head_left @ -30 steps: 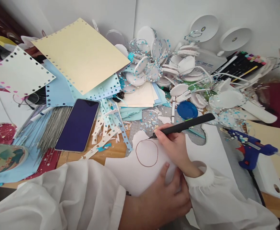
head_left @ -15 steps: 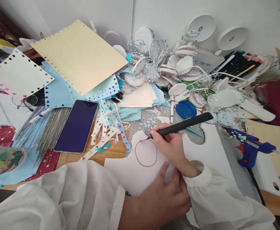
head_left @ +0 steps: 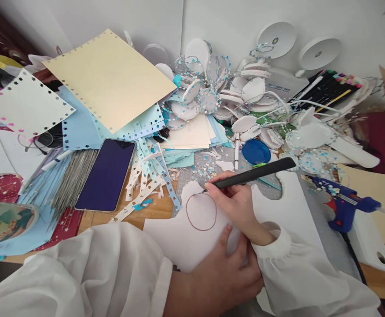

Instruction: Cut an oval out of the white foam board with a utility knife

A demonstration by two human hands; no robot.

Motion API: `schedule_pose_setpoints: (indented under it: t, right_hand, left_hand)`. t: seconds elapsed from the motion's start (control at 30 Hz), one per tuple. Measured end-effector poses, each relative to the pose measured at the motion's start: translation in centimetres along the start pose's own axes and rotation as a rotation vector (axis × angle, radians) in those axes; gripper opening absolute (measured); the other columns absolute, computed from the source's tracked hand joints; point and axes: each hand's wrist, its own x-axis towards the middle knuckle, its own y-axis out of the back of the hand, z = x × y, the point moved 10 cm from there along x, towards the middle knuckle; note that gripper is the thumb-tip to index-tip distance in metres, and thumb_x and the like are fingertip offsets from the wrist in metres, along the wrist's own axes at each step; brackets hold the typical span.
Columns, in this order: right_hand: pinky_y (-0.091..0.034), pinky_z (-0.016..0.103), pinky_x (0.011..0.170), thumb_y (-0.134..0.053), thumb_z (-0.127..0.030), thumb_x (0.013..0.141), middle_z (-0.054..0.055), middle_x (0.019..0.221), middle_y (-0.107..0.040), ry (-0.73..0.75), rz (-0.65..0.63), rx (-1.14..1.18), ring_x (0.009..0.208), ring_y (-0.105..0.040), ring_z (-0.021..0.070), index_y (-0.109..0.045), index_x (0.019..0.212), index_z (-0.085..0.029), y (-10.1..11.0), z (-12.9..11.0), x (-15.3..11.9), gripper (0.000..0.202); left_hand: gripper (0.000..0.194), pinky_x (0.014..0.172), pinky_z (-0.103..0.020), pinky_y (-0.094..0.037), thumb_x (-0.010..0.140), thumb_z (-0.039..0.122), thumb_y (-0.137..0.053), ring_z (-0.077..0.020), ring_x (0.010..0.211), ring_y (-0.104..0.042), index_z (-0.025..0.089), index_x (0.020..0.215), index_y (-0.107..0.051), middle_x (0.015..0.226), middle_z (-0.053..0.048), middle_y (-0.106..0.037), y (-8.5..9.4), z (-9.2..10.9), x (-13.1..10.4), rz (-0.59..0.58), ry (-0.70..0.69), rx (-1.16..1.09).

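Black tool dipped slightly, clamped in right fingers; left fingers apart, partly hidden.

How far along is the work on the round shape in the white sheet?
Looks done: a brown circle is marked, its outline closed or nearly so, on the white sheet. In hand: the right hand holds a black pen-like tool, tip by the circle's top; the left hand rests on the sheet. Probably left: separating the circle, which sits within the sheet.
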Motion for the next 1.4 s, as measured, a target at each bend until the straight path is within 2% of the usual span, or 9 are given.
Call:
schedule_pose_setpoints:
  t: [0.37, 0.9, 1.0, 1.1, 1.23, 1.4]
  right_hand:
    - [-0.039, 0.023, 0.045, -0.067, -0.032, 0.075, -0.002, 0.061, -0.054, 0.049, 0.073, -0.062, 0.054, -0.049, 0.0113, -0.059, 0.069, -0.019, 0.7, -0.8, -0.2, 0.016]
    - [-0.036, 0.025, 0.047, -0.065, -0.032, 0.074, -0.005, 0.053, -0.045, 0.012, 0.204, -0.134, 0.049, -0.042, 0.0103, -0.052, 0.061, -0.019, 2.1, -0.6, -0.3, 0.023]
    - [-0.034, 0.025, 0.047, -0.066, -0.033, 0.075, -0.005, 0.054, -0.044, -0.006, 0.215, -0.073, 0.049, -0.040, 0.0097, -0.051, 0.063, -0.020, 2.7, 0.3, -0.1, 0.023]
    - [-0.028, 0.024, 0.043, -0.066, -0.036, 0.077, -0.007, 0.054, -0.040, -0.062, 0.249, 0.150, 0.045, -0.033, 0.0077, -0.051, 0.072, -0.021, 3.4, 1.9, 0.3, 0.022]
    - [-0.024, 0.023, 0.040, -0.064, -0.037, 0.078, -0.008, 0.057, -0.038, -0.112, 0.146, 0.383, 0.043, -0.027, 0.0059, -0.050, 0.077, -0.022, 2.0, 2.4, 1.3, 0.021]
    - [-0.032, 0.023, 0.046, -0.063, -0.035, 0.077, -0.005, 0.066, -0.043, -0.055, -0.088, 0.295, 0.051, -0.036, 0.0080, -0.052, 0.077, -0.021, -1.5, 0.4, 1.5, 0.018]
  left_hand:
    - [0.032, 0.091, -0.056, -0.049, 0.096, 0.021, -0.040, -0.0340, 0.116, -0.055, 0.023, 0.120, -0.061, 0.119, -0.006, -0.061, 0.4, -0.2, 0.1, 0.023, 0.008, -0.032]
    - [0.031, 0.089, -0.055, -0.049, 0.095, 0.023, -0.042, -0.0331, 0.115, -0.056, 0.022, 0.120, -0.060, 0.122, -0.008, -0.059, 0.3, 0.0, 0.2, -0.005, -0.020, -0.002]
    - [0.032, 0.090, -0.055, -0.049, 0.096, 0.023, -0.040, -0.0336, 0.116, -0.055, 0.023, 0.121, -0.059, 0.122, -0.007, -0.059, 0.4, -0.1, 0.2, 0.002, -0.013, 0.000]
    - [0.033, 0.090, -0.054, -0.048, 0.096, 0.024, -0.039, -0.0332, 0.119, -0.054, 0.023, 0.122, -0.059, 0.122, -0.008, -0.059, 0.5, 0.0, 0.1, -0.005, -0.017, -0.002]
    - [0.033, 0.090, -0.054, -0.047, 0.097, 0.023, -0.038, -0.0327, 0.120, -0.053, 0.023, 0.122, -0.059, 0.122, -0.007, -0.059, 0.6, -0.2, 0.0, -0.017, -0.015, -0.005]
    - [0.036, 0.093, -0.057, -0.045, 0.096, 0.019, -0.037, -0.0317, 0.118, -0.054, 0.022, 0.126, -0.056, 0.124, -0.008, -0.057, 0.4, -0.1, -0.2, -0.017, -0.037, -0.025]
